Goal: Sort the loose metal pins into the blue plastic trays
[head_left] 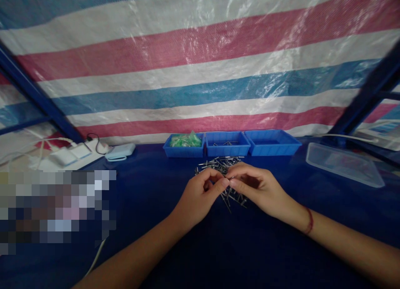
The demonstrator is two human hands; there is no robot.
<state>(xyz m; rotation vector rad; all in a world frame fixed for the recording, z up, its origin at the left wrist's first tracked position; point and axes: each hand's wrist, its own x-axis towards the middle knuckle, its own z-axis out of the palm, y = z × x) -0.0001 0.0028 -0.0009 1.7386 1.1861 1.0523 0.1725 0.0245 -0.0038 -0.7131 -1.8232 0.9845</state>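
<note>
A heap of thin metal pins (230,196), which look like blind rivets, lies on the blue table. Just over its near side, my left hand (201,195) and my right hand (261,189) meet fingertip to fingertip. Both are closed in a pinch, thumb against index finger. A small dark sliver of a metal pin (231,178) shows between the fingertips; most of it is hidden by the fingers. A dark red cord circles my right wrist.
Behind the heap stand three blue bins: one with green plastic bags (185,140), a middle bin (227,150) with a few pins, and a right bin (271,149). A clear plastic lid (343,164) lies right. Power strip (90,153) and light-blue case (120,152) sit left.
</note>
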